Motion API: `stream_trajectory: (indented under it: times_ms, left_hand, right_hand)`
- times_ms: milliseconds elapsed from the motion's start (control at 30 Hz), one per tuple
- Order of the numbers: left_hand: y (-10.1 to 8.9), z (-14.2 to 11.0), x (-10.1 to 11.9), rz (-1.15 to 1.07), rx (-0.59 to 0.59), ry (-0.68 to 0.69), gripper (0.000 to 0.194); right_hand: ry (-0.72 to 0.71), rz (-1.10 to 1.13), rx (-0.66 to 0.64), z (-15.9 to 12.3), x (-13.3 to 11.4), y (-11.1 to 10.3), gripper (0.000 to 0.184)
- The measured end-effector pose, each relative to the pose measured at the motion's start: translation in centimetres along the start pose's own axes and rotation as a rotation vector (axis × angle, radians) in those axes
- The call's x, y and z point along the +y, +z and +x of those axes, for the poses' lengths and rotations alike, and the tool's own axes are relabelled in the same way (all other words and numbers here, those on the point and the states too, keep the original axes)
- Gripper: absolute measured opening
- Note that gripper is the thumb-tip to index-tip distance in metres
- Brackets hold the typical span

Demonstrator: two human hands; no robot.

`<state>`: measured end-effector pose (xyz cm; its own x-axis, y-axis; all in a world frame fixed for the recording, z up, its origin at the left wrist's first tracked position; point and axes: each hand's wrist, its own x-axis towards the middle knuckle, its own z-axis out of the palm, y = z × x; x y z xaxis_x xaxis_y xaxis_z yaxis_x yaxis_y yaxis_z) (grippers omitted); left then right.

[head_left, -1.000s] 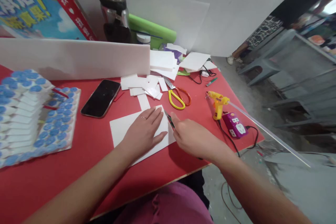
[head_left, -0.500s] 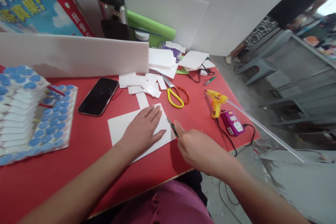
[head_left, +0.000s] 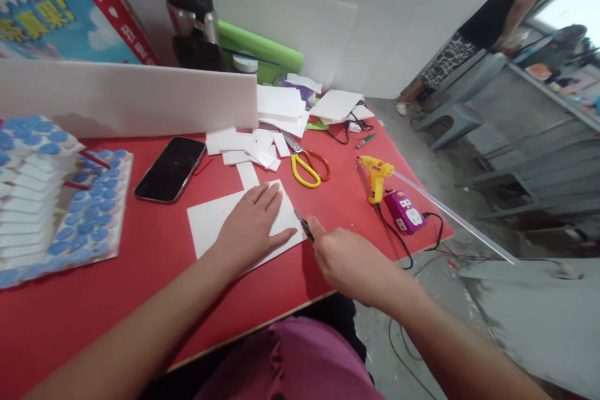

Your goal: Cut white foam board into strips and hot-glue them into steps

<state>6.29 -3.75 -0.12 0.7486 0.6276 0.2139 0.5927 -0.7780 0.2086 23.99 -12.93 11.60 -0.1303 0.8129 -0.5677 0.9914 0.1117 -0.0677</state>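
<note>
A white board sheet [head_left: 209,223] lies flat on the red table. Spread over it is my left hand [head_left: 248,222], palm down, thumb stretched toward the right edge. My right hand [head_left: 340,256] is wrapped round a utility knife [head_left: 307,229] with a dark green handle. The blade meets the sheet's right edge; its tip is too small to make out clearly. A narrow white strip [head_left: 247,175] sticks out beyond the sheet's far edge. Scissors [head_left: 307,170] with yellow and orange handles rest just past my hands, beside several white offcuts [head_left: 253,149].
To the right are a yellow glue gun [head_left: 375,176] with a long clear stick, and a purple power socket [head_left: 405,211]. A phone [head_left: 171,169] and a blue-and-white model [head_left: 89,219] lie left. A long white board [head_left: 140,97] stands behind. A person [head_left: 492,12] stands far right.
The whole view has shifted slightly, so things appear a little further left. My left hand stays pressed on the sheet, and the knife remains at its right edge.
</note>
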Motion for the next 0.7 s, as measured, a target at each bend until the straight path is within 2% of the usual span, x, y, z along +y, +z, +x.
stream_trajectory:
  times_ms: [167, 400, 567, 700]
  left_hand:
    - [0.2, 0.0, -0.1, 0.001, 0.003, 0.0, 0.081]
    - [0.2, 0.1, -0.2, 0.05, 0.016, 0.024, 0.081]
    - [0.2, 0.2, -0.2, 0.036, 0.01, 0.028, 0.078]
    - [0.2, 0.2, -0.2, 0.021, 0.012, 0.013, 0.077]
  right_hand:
    - [0.01, 0.0, -0.026, -1.3, 0.3, 1.2, 0.066]
    - [0.021, -0.007, -0.042, -1.7, 0.0, 1.1, 0.067]
    - [0.099, 0.036, -0.096, -3.0, -0.2, 2.8, 0.078]
    - [0.096, 0.064, -0.112, -3.9, -0.3, 3.8, 0.081]
